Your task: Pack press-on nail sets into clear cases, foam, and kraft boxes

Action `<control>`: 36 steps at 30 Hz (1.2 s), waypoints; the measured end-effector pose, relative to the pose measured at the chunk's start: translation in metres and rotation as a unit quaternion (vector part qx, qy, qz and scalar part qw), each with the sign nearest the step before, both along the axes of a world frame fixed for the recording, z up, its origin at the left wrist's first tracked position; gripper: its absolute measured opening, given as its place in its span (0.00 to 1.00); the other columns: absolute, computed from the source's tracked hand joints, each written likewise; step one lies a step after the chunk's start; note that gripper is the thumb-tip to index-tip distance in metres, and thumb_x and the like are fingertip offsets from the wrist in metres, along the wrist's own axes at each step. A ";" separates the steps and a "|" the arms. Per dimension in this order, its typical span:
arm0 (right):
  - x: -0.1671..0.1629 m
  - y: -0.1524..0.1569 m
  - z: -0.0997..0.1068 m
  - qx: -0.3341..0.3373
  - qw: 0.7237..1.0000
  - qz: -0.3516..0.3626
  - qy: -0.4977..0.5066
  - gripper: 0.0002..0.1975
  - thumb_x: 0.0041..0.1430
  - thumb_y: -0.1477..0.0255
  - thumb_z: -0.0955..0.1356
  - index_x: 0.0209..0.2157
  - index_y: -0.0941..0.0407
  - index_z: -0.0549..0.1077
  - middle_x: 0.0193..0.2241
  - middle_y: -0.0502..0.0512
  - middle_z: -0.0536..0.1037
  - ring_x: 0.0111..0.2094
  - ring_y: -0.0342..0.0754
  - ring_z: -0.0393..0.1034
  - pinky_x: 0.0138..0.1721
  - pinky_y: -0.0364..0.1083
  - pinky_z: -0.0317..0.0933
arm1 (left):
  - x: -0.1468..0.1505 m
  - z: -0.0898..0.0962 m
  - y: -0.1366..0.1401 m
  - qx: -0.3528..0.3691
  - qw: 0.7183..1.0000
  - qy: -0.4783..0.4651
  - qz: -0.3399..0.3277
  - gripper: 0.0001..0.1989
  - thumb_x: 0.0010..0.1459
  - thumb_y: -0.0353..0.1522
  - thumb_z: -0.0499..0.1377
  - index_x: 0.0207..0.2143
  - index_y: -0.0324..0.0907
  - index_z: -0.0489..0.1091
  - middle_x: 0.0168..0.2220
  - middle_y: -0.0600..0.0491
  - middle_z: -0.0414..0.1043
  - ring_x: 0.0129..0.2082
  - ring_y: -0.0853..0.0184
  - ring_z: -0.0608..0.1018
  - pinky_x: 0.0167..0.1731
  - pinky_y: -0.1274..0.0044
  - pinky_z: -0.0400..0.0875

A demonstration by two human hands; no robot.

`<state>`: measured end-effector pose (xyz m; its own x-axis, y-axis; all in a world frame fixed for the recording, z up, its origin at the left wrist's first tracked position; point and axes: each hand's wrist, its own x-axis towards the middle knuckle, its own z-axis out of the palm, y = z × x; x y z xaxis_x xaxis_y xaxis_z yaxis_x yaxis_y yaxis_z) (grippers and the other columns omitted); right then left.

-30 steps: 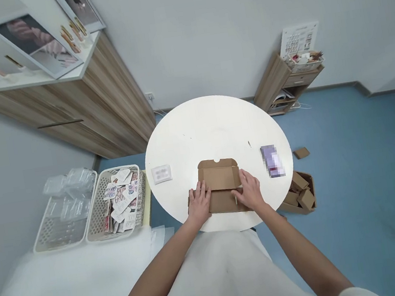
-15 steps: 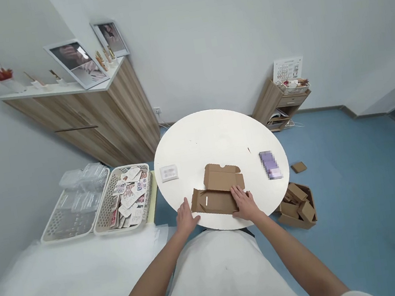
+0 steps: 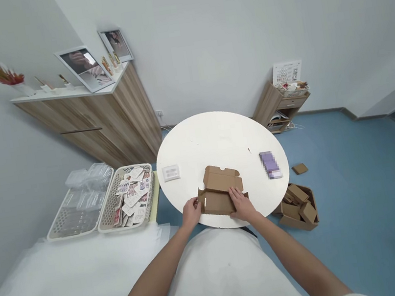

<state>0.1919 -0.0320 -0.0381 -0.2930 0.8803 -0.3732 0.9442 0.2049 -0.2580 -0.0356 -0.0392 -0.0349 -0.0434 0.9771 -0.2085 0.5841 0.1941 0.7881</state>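
Observation:
A brown cardboard box (image 3: 220,179) lies unfolded on the round white table (image 3: 218,135), its lid laid back away from me. At the box's left end my left hand (image 3: 191,212) is closed on the side flap, which stands up. My right hand (image 3: 241,203) rests on the right part of the box with its fingers stretched out over the fold between lid and base. A small white strip shows inside the base near the left end.
On the table are a clear flat case (image 3: 171,172) at left and a blurred purple item (image 3: 270,164) at right. A white basket (image 3: 101,221) of printed cards and another of clear plastic boxes (image 3: 90,188) stand left. A carton (image 3: 307,225) of cardboard boxes sits on the floor right.
My left hand has moved from the table beside the box onto its left flap, which has been folded up. The right hand has stayed on the box. The view has shifted slightly.

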 end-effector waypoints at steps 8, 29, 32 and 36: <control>-0.009 -0.006 0.002 0.004 1.000 0.006 -0.002 0.53 0.38 0.68 0.70 0.60 0.56 0.35 0.61 0.57 0.39 0.61 0.54 0.30 0.52 0.51 0.49 | 0.014 0.002 -0.018 0.030 0.997 0.039 -0.057 0.21 0.50 0.40 0.55 0.44 0.37 0.64 0.40 0.47 0.66 0.37 0.66 0.71 0.37 0.75 0.67; -0.011 -0.012 0.012 -0.054 0.996 0.077 0.002 0.63 0.32 0.58 0.71 0.59 0.55 0.25 0.61 0.58 0.28 0.60 0.57 0.20 0.54 0.58 0.38 | 0.002 -0.003 0.006 -0.109 0.964 0.227 -0.091 0.10 0.48 0.27 0.51 0.36 0.40 0.59 0.32 0.48 0.70 0.35 0.60 0.73 0.28 0.76 0.60; -0.012 -0.013 0.010 -0.050 0.996 0.076 0.004 0.62 0.33 0.59 0.71 0.59 0.56 0.25 0.61 0.59 0.29 0.60 0.57 0.20 0.54 0.58 0.38 | 0.005 -0.005 0.007 -0.106 0.957 0.253 -0.092 0.11 0.48 0.26 0.50 0.37 0.39 0.59 0.33 0.45 0.70 0.35 0.58 0.73 0.29 0.74 0.61; -0.011 -0.012 0.008 -0.054 0.996 0.069 -0.001 0.62 0.33 0.58 0.71 0.59 0.55 0.25 0.61 0.59 0.29 0.60 0.57 0.21 0.54 0.58 0.38 | 0.000 -0.009 0.002 -0.080 0.970 0.209 -0.097 0.13 0.50 0.28 0.50 0.41 0.38 0.58 0.33 0.47 0.69 0.35 0.60 0.72 0.32 0.73 0.63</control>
<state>0.1811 -0.0436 -0.0297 -0.4067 0.7870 -0.4639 0.9098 0.3032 -0.2833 -0.0353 -0.0376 -0.0442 0.0249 0.9315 -0.3628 0.8838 0.1491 0.4435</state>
